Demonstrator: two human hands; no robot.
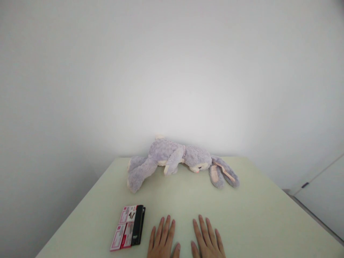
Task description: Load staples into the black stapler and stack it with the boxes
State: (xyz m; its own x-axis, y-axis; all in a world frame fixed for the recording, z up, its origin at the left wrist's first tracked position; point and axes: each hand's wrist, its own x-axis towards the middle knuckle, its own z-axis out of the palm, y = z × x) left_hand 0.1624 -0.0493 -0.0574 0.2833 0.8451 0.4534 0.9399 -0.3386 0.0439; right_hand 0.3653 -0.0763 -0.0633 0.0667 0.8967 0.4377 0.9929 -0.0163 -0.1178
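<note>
My left hand lies palm down on the pale table, fingers stretched out and holding nothing. Beside it, my right hand rests flat in the same way, fingers spread. A little left of my left hand are flat red-and-white printed boxes. Along their right side lies a long black object, perhaps a stapler; its kind is not clear. Farther back, a grey-lilac plush rabbit lies on its side, legs to the left and long ears to the right. Neither hand touches these things.
The pale green table reaches back to a white wall, with the rabbit close to that wall. At the right, beyond the table's edge, a white panel carries a small dark fitting.
</note>
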